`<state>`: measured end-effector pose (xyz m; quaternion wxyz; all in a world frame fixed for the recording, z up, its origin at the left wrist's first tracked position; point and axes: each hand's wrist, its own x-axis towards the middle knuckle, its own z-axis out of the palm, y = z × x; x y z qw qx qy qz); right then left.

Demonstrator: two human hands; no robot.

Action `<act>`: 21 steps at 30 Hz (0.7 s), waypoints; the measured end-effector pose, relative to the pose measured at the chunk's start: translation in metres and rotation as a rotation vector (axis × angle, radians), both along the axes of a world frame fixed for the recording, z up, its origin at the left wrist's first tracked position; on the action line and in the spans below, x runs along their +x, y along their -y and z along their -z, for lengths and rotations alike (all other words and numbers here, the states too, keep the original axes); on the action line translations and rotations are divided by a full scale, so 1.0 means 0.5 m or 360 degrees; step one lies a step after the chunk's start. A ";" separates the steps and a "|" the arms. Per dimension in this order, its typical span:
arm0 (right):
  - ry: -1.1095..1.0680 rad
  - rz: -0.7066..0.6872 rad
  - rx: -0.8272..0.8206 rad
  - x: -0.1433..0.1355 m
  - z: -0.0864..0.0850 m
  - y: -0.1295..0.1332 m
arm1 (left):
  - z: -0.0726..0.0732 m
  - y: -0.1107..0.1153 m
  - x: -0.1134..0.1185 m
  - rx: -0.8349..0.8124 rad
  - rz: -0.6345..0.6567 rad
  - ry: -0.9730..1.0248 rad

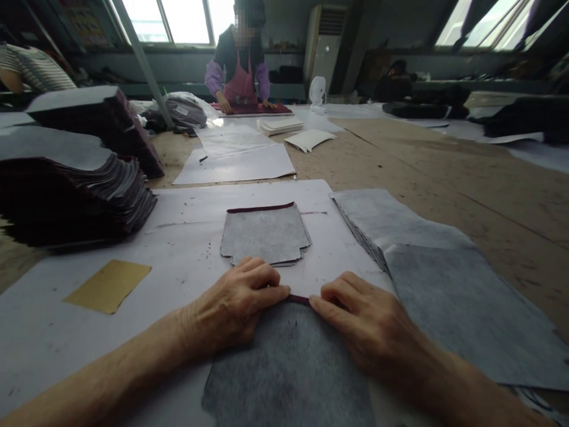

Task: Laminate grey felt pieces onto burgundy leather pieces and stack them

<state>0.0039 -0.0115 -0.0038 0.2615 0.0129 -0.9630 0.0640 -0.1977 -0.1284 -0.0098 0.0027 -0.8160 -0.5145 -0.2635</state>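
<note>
left hand (235,305) and right hand (368,326) side by side, each grip pinching grey piece (288,367) top edge

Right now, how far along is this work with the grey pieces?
Done: one small grey piece lies flat ahead. In hand: left hand and right hand press the dark red edge of a grey sheet. Left: tall stacks and layered sheets wait.
</note>
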 end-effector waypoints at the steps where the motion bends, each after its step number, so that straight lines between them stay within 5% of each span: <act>1: 0.0004 -0.0008 0.0041 0.002 0.002 0.001 | 0.001 0.002 -0.003 0.0000 0.0016 -0.0027; 7: 0.0081 -0.0068 0.0215 0.009 0.006 0.007 | -0.010 -0.001 -0.015 -0.0111 0.0135 -0.0186; 21: 0.0133 -0.0069 0.0145 0.036 -0.014 -0.012 | -0.009 0.000 -0.013 -0.0156 0.0122 -0.0272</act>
